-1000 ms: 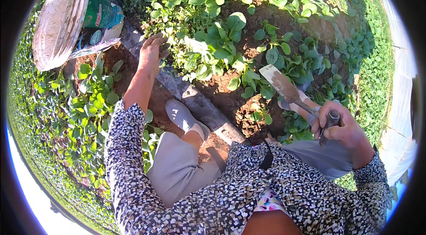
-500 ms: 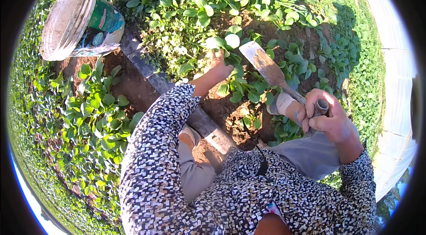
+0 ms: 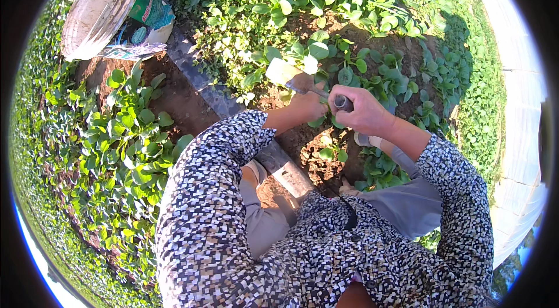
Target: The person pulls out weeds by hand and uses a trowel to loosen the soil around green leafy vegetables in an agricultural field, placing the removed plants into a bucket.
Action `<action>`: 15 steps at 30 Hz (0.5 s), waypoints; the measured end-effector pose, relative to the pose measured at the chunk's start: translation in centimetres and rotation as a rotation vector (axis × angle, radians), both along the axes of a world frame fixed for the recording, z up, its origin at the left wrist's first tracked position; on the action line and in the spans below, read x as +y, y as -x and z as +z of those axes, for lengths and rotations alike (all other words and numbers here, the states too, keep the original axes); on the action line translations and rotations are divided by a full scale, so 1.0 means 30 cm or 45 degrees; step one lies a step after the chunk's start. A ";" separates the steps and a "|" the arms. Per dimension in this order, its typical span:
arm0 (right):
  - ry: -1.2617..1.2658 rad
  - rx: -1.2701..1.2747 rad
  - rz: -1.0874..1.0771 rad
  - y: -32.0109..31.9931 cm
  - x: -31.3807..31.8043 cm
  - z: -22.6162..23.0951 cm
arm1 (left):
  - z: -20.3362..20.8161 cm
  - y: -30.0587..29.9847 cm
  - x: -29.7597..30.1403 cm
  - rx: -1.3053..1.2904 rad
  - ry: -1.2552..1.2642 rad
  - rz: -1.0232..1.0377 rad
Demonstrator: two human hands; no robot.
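Note:
My right hand (image 3: 364, 111) is closed round the tube-like handle of a hand trowel (image 3: 301, 81). Its flat, soil-smeared blade points up and left among the leaves. Just left of the handle, my left hand (image 3: 308, 106) is low at the leafy green plants (image 3: 314, 52), its fingers curled and partly covered by the trowel. What those fingers grip I cannot make out. The two hands are close together over the bed, and the blade lies just beyond the left one.
A white bucket (image 3: 96, 11) with a green label lies tipped at the upper left. A dark strip (image 3: 201, 78) runs across the soil toward my legs. Dense greens (image 3: 128, 151) grow on the left. White sheeting (image 3: 518, 116) borders the right side.
My right hand has brought the trowel left and forward, from beside my right knee to my left hand. My left hand has shifted slightly down and right, its fingers more curled.

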State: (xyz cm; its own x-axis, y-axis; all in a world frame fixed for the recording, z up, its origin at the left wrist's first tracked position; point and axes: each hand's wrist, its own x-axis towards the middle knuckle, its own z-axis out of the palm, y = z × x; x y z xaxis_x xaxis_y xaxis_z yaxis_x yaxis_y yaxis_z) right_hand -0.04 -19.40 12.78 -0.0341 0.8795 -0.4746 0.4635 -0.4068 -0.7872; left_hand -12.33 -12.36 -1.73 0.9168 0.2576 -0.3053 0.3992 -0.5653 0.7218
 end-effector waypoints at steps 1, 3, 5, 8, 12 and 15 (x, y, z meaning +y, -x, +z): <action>-0.103 -0.045 0.072 0.039 0.051 -0.047 | -0.030 0.057 -0.009 -0.084 0.164 0.158; -0.311 -0.331 0.313 0.110 0.144 -0.159 | -0.212 0.184 -0.022 -0.267 0.118 -0.113; -0.372 -0.565 0.387 0.118 0.152 -0.260 | -0.050 0.252 -0.007 -0.048 0.343 -0.457; -0.286 -0.705 0.538 0.115 0.155 -0.306 | 0.008 0.352 0.054 0.320 0.329 -0.278; -0.101 -0.805 0.688 0.112 0.093 -0.286 | -0.181 0.487 0.125 -0.088 0.087 0.517; -0.061 -0.769 0.673 0.025 0.005 -0.294 | -0.207 0.423 0.243 0.037 -0.050 0.306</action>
State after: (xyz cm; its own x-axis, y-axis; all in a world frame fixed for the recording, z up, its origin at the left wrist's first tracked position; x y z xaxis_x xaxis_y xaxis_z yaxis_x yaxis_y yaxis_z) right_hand -0.80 -19.26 3.95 -0.2013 0.8387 -0.5060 0.9367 0.0138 -0.3498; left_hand -25.02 -5.06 -7.95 0.8186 0.4796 -0.3160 0.5460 -0.4791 0.6873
